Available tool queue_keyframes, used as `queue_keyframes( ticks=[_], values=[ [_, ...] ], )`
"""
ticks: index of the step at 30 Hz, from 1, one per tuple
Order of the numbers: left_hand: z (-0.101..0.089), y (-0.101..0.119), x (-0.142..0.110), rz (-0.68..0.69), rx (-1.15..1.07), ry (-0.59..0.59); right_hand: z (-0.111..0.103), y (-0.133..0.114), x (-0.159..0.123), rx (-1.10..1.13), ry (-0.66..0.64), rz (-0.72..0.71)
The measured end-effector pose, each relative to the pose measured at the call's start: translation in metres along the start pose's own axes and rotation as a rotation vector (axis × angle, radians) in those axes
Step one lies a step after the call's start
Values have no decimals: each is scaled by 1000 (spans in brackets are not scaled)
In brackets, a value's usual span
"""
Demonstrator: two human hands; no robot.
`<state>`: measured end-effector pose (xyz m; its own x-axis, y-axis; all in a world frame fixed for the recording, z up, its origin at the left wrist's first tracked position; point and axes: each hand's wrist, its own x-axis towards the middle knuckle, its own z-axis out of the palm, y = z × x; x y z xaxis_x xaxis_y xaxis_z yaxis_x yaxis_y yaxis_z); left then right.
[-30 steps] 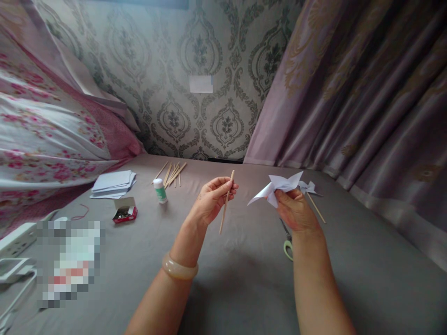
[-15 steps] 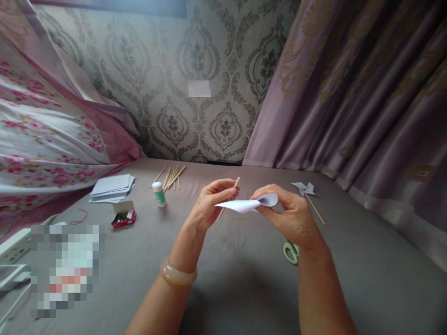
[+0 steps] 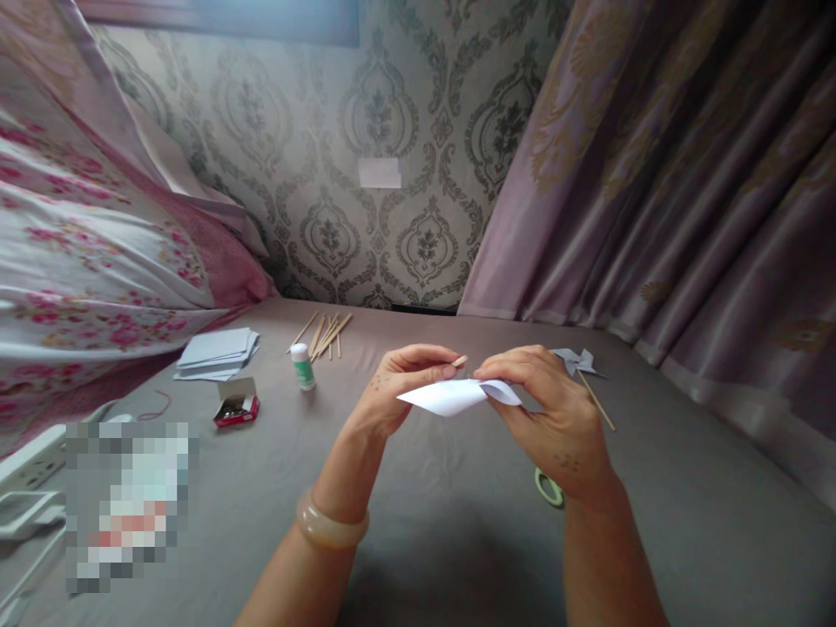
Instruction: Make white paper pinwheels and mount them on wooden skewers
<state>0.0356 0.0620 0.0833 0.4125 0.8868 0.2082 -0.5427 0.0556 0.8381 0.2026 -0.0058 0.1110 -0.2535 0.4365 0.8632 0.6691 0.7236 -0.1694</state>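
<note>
My left hand [image 3: 414, 380] is closed around a thin wooden stick [image 3: 461, 360], whose tip pokes out past the thumb and forefinger. In my right hand [image 3: 545, 396] a folded white paper pinwheel [image 3: 448, 398] is pinched between thumb and fingers, its curled blades facing me. The stick's tip is close to the middle of the paper; whether they touch I cannot tell. Beyond my right hand lies a finished-looking white pinwheel [image 3: 575, 360] on a stick, partly hidden by the hand. A green scissors handle [image 3: 549, 488] shows beside my right wrist.
On the grey cloth [image 3: 418, 540] at the left are a stack of white paper [image 3: 215, 352], several wooden sticks [image 3: 332, 334], a glue stick [image 3: 303, 367] and an open red box [image 3: 236, 407] of small metal pieces. A power strip [image 3: 32, 457] lies at the left edge.
The stick has tipped, its end now pointing toward the paper instead of up. My hands have come closer together, and the paper has tilted slightly. The camera view has shifted a little.
</note>
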Motion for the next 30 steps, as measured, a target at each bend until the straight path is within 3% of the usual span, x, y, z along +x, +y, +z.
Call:
queue_keyframes(
  ticks=[18,30],
  values=[
    [-5,1,-3,62,114,-103,3,-4,-1,38,42,84],
    [-4,2,-4,63,112,-124,1,-4,-2,31,37,56]
  ],
)
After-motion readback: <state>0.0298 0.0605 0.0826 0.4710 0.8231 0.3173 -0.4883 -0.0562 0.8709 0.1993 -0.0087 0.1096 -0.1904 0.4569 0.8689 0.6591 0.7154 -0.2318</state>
